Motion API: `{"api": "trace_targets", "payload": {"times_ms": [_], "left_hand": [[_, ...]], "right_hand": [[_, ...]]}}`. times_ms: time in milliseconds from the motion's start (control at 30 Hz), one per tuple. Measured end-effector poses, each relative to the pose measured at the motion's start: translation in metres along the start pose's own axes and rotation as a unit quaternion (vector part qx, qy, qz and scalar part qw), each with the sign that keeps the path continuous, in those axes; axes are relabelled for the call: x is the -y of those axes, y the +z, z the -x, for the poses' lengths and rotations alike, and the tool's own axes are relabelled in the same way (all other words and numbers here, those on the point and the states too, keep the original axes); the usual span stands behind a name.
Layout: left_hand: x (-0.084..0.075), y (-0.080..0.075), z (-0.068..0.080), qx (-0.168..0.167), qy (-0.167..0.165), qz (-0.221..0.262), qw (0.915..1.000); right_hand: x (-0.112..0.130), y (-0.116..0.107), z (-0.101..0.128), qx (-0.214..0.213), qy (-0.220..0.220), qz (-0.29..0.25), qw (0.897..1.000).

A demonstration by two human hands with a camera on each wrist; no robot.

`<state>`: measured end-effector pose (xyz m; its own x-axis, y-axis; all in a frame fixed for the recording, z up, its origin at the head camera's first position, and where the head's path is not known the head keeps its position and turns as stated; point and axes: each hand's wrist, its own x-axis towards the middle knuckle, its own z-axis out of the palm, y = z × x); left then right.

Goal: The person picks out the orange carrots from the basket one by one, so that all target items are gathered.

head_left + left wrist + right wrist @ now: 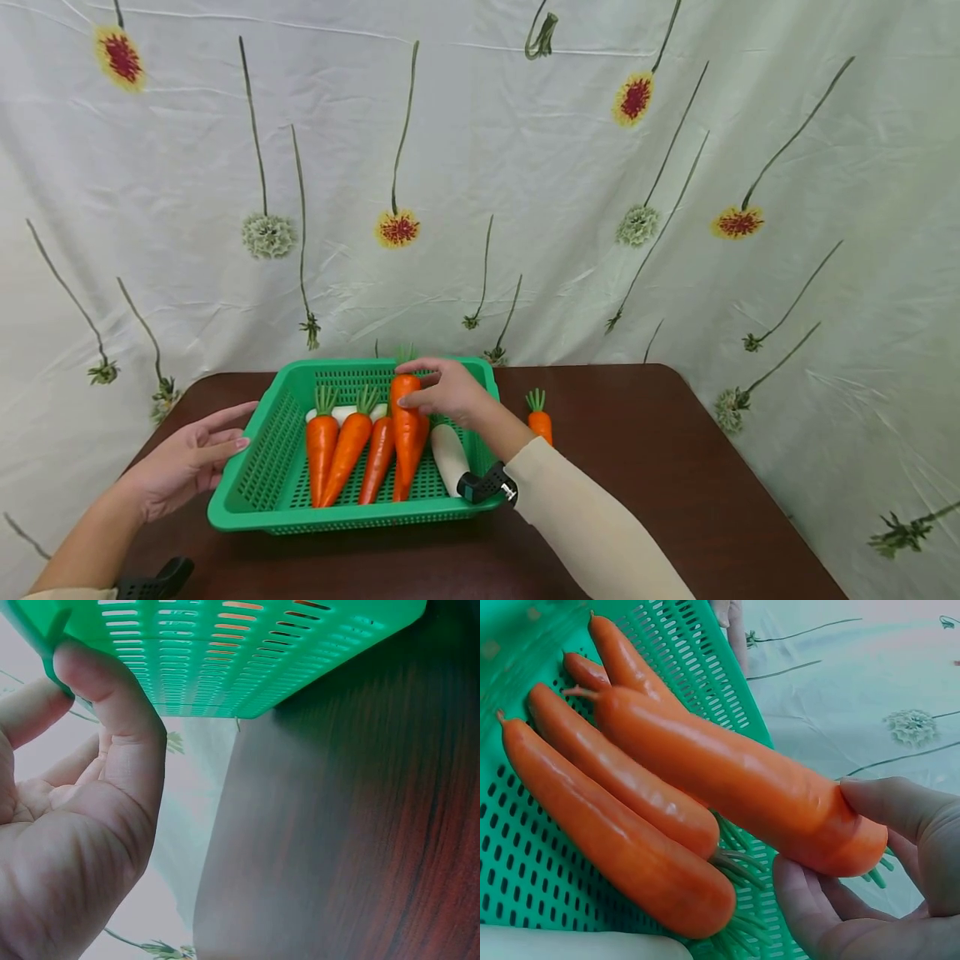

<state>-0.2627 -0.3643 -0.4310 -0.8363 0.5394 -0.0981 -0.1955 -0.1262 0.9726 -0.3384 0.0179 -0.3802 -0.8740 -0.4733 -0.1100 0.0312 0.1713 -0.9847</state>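
Nearly done: most of the vegetables sit in the green slotted plastic basket [255, 467], one left outside.

My right hand [444, 393] pinches the thick end of a glossy orange plastic carrot [405, 433], its tip lying on the other carrots in the basket, so I judge it nearly placed. My left hand [183, 467] is relaxed, fingers straight against the basket's left rim. Inside: more orange carrots, two white radishes [448, 457]. One small orange carrot [540, 417] lies on the dark brown wooden table [675, 467], just right of the basket.
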Motion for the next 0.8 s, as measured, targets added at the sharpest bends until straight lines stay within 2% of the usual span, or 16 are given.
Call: {"api": "trace_targets", "payload": {"times_ms": [233, 467, 800], "left_hand": [[-0.001, 0.001, -0.001, -0.006, -0.002, -0.005, 1.0000], [0.000, 0.001, -0.001, -0.008, 0.000, -0.006, 1.0000], [0.002, 0.002, 0.000, -0.010, 0.006, -0.006, 0.9999]], "right_hand": [[-0.001, -0.007, 0.003, 0.016, 0.011, -0.051, 0.999], [0.000, -0.012, 0.009, 0.009, 0.034, -0.103, 0.994], [-0.002, -0.018, 0.018, 0.006, 0.013, -0.137, 0.990]]}}
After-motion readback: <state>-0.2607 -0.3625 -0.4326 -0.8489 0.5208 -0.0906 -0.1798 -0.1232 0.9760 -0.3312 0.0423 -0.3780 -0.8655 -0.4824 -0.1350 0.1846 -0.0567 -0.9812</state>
